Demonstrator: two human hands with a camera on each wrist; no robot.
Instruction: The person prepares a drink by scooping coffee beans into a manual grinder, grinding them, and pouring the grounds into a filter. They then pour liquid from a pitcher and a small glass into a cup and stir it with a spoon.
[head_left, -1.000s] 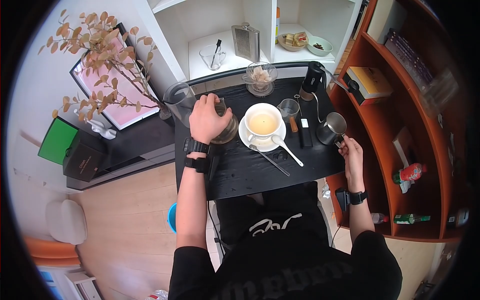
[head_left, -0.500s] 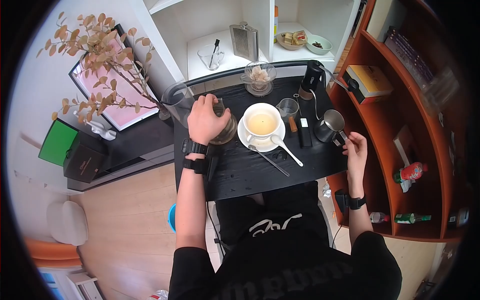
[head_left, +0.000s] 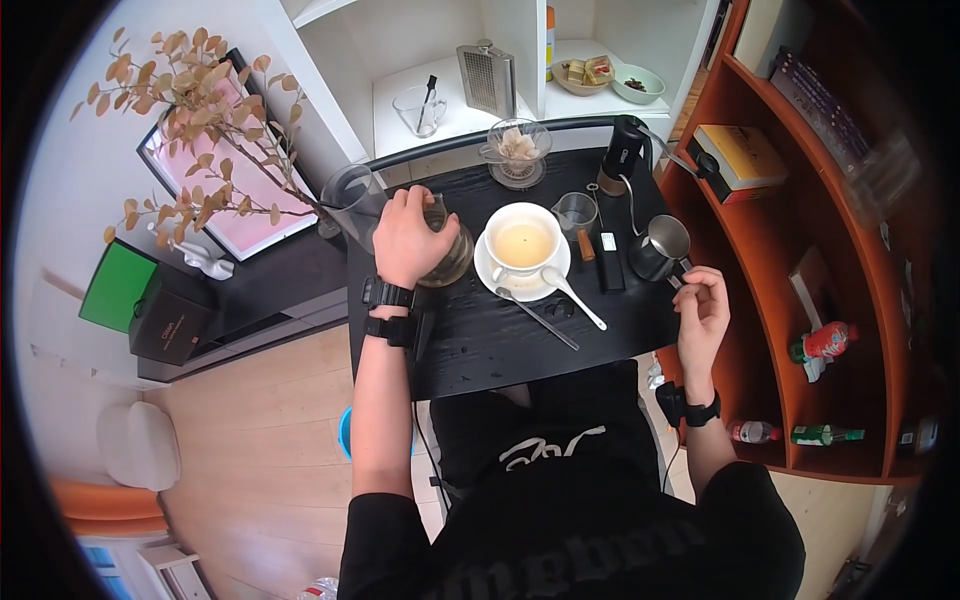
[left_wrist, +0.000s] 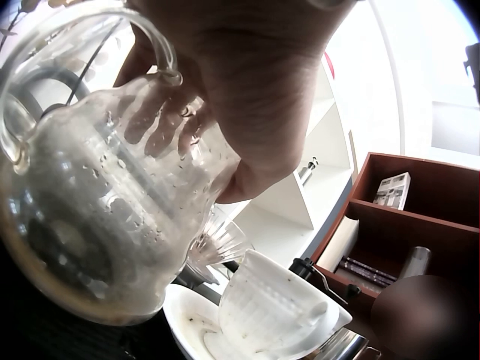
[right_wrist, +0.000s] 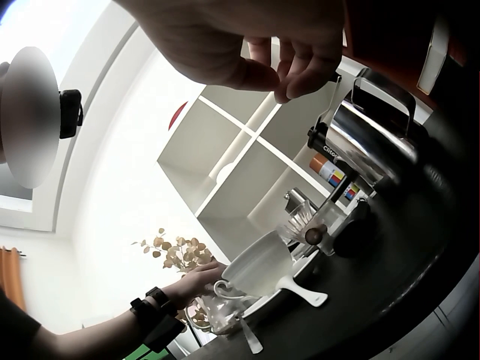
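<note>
In the head view, the left hand (head_left: 407, 242) gripped the glass pot (head_left: 458, 262), which stood at the left part of the black table (head_left: 470, 350), just beside a tall clear glass vessel (head_left: 352, 195). The white cup (head_left: 523, 238), holding a pale yellowish liquid, rested on a white saucer (head_left: 497, 283) near the middle; a white spoon (head_left: 575, 299) lay with its bowl on the saucer, and a slender metal spoon (head_left: 538, 318) extended from the saucer's edge onto the table. Behind the cup stood a glass dripper (head_left: 518, 150) containing a crumpled filter. The metal pitcher (head_left: 662, 246) stood upright at the right part of the table, its handle near the fingertips of the right hand (head_left: 703, 325). In the left wrist view, the left hand's fingers and thumb wrapped around the narrower upper part of the glass pot, whose wall bore droplets; its looped glass handle was unheld. The cup and saucer appeared just beyond it. In the right wrist view, the right hand held nothing: its fingers hung loosely bent, thumb close to the fingertips, with a narrow gap between them and the pitcher handle. The cup, white spoon and dripper appeared below the hand.
</note>
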